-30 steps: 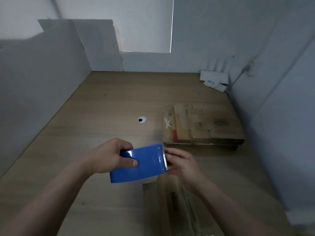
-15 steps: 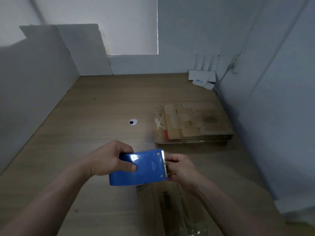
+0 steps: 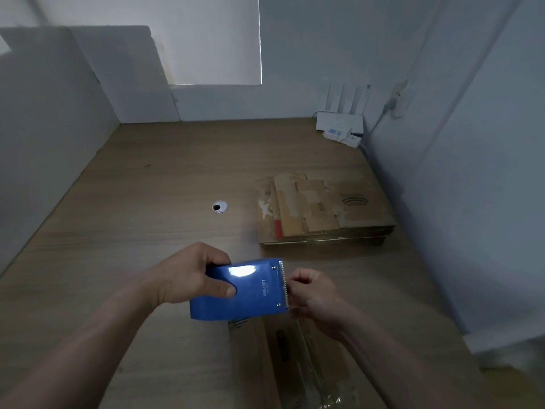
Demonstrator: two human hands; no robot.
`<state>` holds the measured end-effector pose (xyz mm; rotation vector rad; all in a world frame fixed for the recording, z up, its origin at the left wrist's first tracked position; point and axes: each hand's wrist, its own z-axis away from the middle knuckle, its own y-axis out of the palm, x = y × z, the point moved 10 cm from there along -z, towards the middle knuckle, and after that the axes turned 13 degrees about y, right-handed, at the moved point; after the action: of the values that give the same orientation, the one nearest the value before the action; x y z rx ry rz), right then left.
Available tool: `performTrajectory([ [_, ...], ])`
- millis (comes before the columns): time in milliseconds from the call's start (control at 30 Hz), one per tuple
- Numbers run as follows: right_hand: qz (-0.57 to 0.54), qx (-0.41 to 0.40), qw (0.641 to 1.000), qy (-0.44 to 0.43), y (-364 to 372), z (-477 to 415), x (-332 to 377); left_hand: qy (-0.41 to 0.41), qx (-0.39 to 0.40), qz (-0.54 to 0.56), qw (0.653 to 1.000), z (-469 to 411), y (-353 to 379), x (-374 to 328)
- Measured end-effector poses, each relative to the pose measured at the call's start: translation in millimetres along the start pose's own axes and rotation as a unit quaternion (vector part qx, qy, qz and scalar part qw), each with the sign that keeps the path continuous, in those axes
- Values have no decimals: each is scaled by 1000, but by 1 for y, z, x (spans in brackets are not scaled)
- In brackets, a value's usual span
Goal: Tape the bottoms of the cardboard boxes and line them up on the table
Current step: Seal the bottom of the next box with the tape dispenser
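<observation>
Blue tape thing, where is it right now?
In the head view the blue tape dispenser is low and central, gripped by the left hand, the right hand pinching at its toothed end, nearer than the flat cardboard stack.

The tape dispenser (image 3: 244, 287) has drawn nearer, off the flat cardboard stack (image 3: 324, 211); the right hand (image 3: 315, 293) curls tighter at its teeth (a pinch).

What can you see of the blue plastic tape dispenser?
The blue plastic tape dispenser is glossy, with white lettering, two screws and a serrated metal blade at its right end. It is held above a brown cardboard box. The left hand grips its left end, thumb on top; the right hand pinches clear tape at the blade.
</observation>
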<state>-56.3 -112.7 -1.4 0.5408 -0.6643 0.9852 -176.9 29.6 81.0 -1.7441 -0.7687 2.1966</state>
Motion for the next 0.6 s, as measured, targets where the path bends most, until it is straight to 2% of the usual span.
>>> performTrajectory([
  [200,72,-59,991,-93,-16,6,28,10,2,29,1000,-4,2,10],
  [300,73,-84,988,-107,-44,8,40,19,-11,63,998,2,-5,12],
  [433,48,-129,987,-81,-88,1,36,-10,-32,54,998,12,-28,35],
  [600,51,-163,985,-14,-98,-34,11,-77,-24,55,995,10,-18,68],
])
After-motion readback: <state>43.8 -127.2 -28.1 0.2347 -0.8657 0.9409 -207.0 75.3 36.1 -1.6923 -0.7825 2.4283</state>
